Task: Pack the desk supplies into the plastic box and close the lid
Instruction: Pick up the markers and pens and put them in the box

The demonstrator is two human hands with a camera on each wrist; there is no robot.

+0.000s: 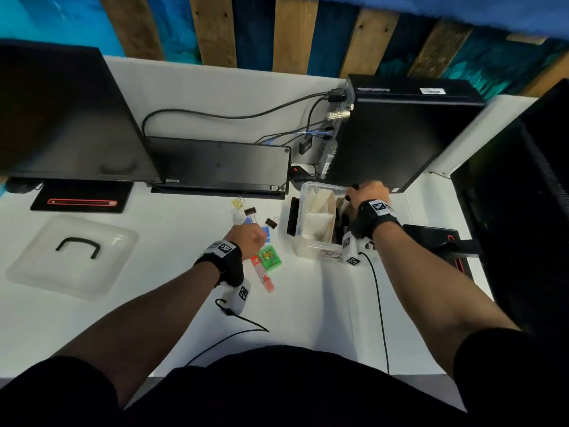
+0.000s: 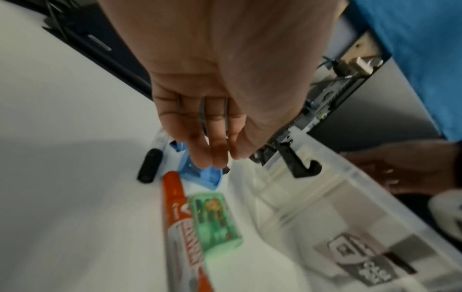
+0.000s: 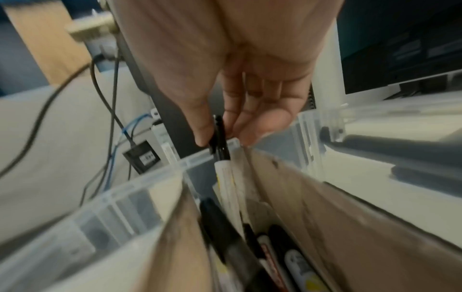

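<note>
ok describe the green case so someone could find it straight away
Start at the clear plastic box on the white desk. Just left of it lies a small translucent green plastic case, beside the red marker: the only green, boxy item there.

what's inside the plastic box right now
Inside the plastic box: brown dividers, several markers between them, and a white marker the right hand pinches by its black cap. The box floor and the markers' lower ends are hidden.
</note>
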